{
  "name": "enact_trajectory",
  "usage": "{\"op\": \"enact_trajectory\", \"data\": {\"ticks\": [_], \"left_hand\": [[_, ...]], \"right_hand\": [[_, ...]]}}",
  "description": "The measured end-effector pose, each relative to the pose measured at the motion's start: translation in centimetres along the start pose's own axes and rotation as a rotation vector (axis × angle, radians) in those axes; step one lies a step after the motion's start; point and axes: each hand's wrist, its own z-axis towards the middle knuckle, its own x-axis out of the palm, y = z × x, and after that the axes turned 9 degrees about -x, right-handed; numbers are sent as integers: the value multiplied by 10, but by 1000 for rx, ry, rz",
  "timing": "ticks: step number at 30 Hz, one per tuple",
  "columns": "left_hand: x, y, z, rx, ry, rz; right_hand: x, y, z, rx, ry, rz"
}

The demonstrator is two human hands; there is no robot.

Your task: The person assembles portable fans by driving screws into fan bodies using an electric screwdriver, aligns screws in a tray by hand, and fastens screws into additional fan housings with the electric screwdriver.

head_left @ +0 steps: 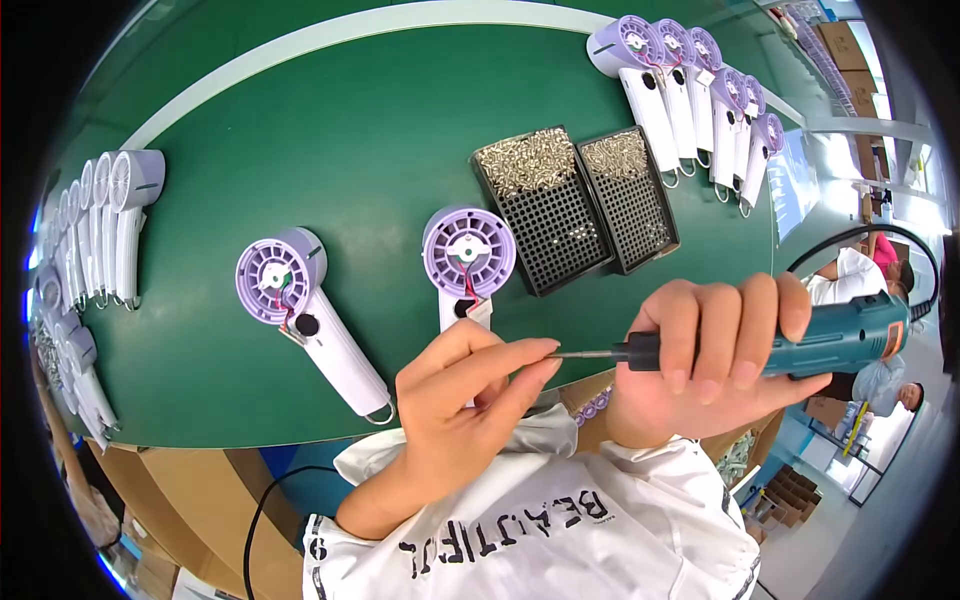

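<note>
My right hand (710,350) is wrapped round a teal electric screwdriver (840,335), held level above the table's near edge. Its thin metal bit (590,354) points left. At the bit's tip, the thumb and forefinger of my left hand (465,400) are pinched together; whatever sits between them is too small to make out. Just beyond my left hand lies a handheld fan (468,250) with a purple round head, red wires and a white handle, partly hidden by the hand. Another such fan (340,350) lies to its left, slanted, with a loop at its handle end.
Two black trays (548,235) (640,215), perforated and heaped with small metal screws at their far ends, lie right of centre on the green table (330,130). Several fans (690,100) stand in rows at the far right, more (110,215) at the left. The screwdriver's black cable (920,250) loops right.
</note>
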Motion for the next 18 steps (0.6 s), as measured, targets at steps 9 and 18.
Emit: {"op": "enact_trajectory", "data": {"ticks": [9, 18], "left_hand": [[-14, 0, 4, 262, 101, 158], [-22, 2, 11, 195, 312, 247]], "right_hand": [[20, 4, 1, 48, -22, 17], [11, 5, 2, 322, 412, 30]]}}
